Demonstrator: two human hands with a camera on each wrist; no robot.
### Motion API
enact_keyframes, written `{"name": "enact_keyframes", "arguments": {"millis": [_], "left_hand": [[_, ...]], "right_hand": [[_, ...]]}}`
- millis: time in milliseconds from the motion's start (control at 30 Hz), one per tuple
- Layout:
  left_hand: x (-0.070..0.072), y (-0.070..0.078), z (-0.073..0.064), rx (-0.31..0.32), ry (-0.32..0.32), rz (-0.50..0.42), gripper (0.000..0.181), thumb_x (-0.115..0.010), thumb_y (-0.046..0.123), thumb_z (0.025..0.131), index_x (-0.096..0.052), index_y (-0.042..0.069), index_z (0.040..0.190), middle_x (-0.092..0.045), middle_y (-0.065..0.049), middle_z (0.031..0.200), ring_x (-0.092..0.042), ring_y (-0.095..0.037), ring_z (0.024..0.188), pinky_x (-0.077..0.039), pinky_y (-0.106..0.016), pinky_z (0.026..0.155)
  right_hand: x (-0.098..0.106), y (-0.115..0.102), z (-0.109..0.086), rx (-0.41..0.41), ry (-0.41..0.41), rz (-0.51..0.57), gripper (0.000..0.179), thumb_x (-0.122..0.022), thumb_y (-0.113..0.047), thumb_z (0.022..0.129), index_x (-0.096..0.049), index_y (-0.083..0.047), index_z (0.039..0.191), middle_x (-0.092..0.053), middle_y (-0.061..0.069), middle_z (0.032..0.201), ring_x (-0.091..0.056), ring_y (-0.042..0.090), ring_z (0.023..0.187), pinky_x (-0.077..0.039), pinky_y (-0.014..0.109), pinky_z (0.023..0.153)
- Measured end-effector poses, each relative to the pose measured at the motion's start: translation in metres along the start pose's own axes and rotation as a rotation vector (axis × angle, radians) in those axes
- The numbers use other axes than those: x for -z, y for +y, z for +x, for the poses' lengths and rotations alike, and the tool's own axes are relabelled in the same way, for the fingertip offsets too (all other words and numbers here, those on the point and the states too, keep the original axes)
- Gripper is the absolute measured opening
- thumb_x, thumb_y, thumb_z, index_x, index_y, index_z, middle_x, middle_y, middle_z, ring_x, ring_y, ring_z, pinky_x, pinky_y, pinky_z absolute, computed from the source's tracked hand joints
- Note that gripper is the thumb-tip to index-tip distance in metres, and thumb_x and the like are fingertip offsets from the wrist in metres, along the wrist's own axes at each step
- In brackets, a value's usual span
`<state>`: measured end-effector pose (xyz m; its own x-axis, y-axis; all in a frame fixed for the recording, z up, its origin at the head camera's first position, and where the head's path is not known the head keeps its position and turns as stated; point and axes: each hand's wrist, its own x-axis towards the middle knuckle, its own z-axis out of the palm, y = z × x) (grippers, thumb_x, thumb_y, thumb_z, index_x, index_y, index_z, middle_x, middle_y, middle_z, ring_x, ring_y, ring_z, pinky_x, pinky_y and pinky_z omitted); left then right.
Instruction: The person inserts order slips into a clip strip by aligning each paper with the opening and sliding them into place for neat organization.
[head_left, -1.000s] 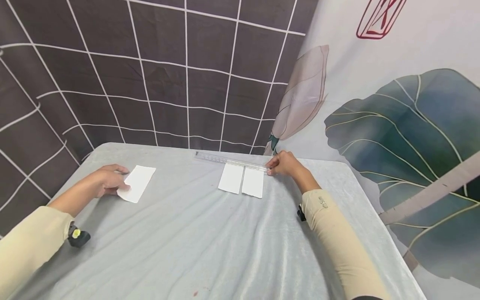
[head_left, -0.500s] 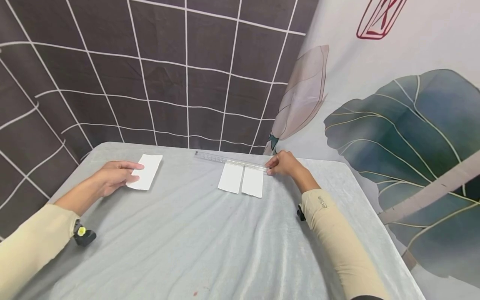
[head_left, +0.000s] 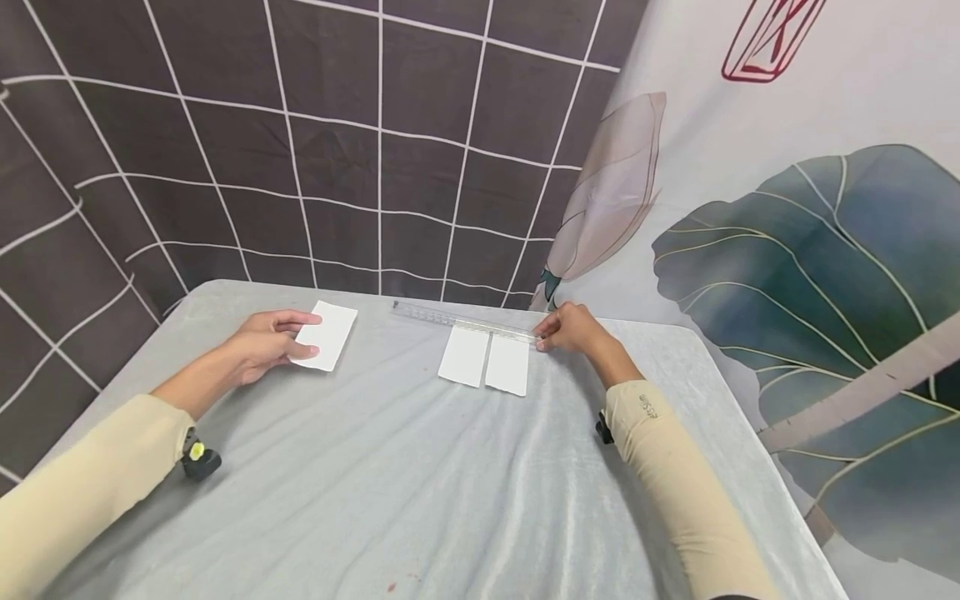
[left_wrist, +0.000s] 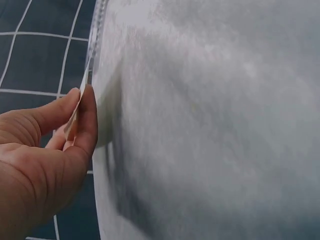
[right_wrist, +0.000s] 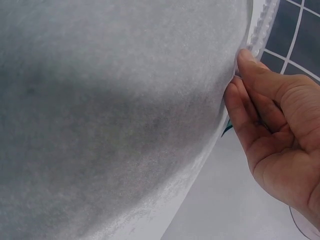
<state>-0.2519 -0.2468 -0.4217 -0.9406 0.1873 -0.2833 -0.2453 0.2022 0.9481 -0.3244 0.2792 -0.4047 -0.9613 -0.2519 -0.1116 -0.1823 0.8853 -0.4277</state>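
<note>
In the head view my left hand (head_left: 266, 346) pinches a blank white card (head_left: 327, 336) between thumb and fingers, above the left part of the table. The left wrist view shows the thin card (left_wrist: 79, 107) edge-on in the left hand (left_wrist: 50, 135). My right hand (head_left: 572, 327) pinches the right end of a long clear plastic strip (head_left: 427, 313) near the table's back edge. In the right wrist view the strip (right_wrist: 263, 27) has a bumpy, notched edge and its end meets the thumb. Two more white cards, one on the left (head_left: 463, 357) and one on the right (head_left: 507, 365), lie side by side against the strip's front.
A pale grey cloth (head_left: 390, 467) with soft creases covers the table. Behind it hangs a dark curtain (head_left: 330, 167) with a white grid. A white curtain with a printed lotus leaf (head_left: 817, 275) hangs at the right.
My left hand has moved right and a little toward the back with its card. The right hand, the strip and the two cards along it have stayed in place.
</note>
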Motion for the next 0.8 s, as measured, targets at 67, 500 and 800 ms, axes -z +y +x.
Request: {"name": "enact_keyframes", "arguments": {"millis": [67,500,800], "left_hand": [[-0.006,0.001,0.004,-0.007,-0.006,-0.002,0.085,-0.08,-0.012,0.095,-0.036,-0.012,0.168,-0.066,0.012,0.117,-0.071,0.001,0.098,-0.067,-0.019,0.089],[-0.042,0.006,0.026,-0.007,-0.033,-0.013,0.079,-0.074,-0.016,0.097,-0.04,-0.008,0.168,-0.043,-0.028,0.17,-0.069,0.002,0.098,-0.067,-0.02,0.091],[-0.051,0.008,0.033,0.018,-0.025,-0.044,0.079,-0.072,-0.016,0.099,-0.038,-0.008,0.17,-0.036,-0.031,0.177,-0.068,0.002,0.095,-0.067,-0.018,0.089]], "right_hand": [[0.0,0.001,0.0,-0.001,0.0,0.001,0.027,-0.097,-0.013,0.09,-0.089,-0.007,0.115,-0.088,0.012,0.109,-0.075,0.022,0.096,-0.059,0.033,0.087],[0.001,0.003,0.002,0.009,-0.003,0.006,0.027,-0.097,-0.012,0.09,-0.089,-0.007,0.115,-0.088,0.012,0.109,-0.075,0.02,0.094,-0.058,0.03,0.085],[-0.001,0.003,0.003,0.005,-0.004,0.008,0.026,-0.097,-0.012,0.09,-0.089,-0.006,0.114,-0.088,0.011,0.105,-0.072,0.017,0.09,-0.056,0.026,0.081]]}}
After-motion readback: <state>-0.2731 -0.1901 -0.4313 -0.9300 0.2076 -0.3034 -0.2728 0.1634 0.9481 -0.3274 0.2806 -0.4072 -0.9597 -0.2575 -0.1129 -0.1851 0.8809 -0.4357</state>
